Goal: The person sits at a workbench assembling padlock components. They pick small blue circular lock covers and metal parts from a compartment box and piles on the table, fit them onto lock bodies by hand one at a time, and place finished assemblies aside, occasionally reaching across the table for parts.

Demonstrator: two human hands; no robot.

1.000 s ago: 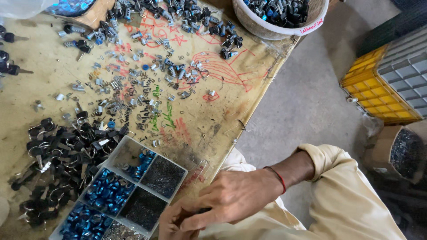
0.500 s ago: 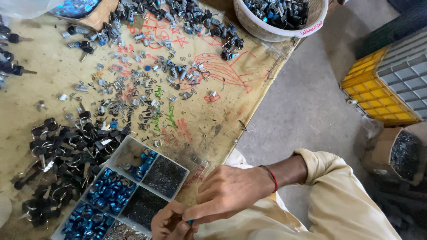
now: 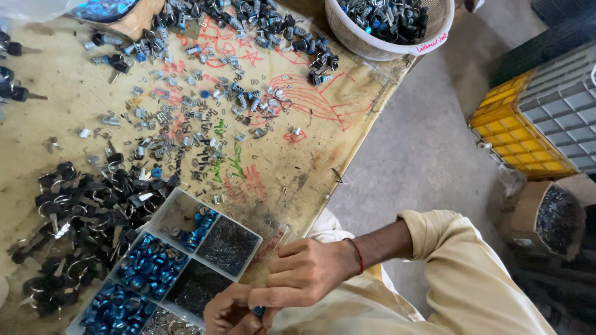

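Two hands work at the near edge of my view, below a scarred wooden table [image 3: 93,155] marked with red and green scribble. I note a white perforated basket [image 3: 385,46] of dark parts at the table's far corner, overhanging the edge. A clear plastic divided tray [image 3: 180,211] sits at the near edge; I count at least six compartments, some holding glossy blue caps [image 3: 149,263], others fine dark pins [image 3: 228,245]. A heap of black key heads with metal rings [image 3: 81,217] lies just left of the tray. Small silver clips [image 3: 180,118] scatter across the middle. To the right, bare grey floor lies between the table and one yellow crate [image 3: 506,133].

My right hand [image 3: 307,273], wearing a red wrist thread, has its fingers curled down over my left hand [image 3: 230,310]; together they pinch a small blue piece [image 3: 258,309], mostly hidden, just beside the tray's near corner.
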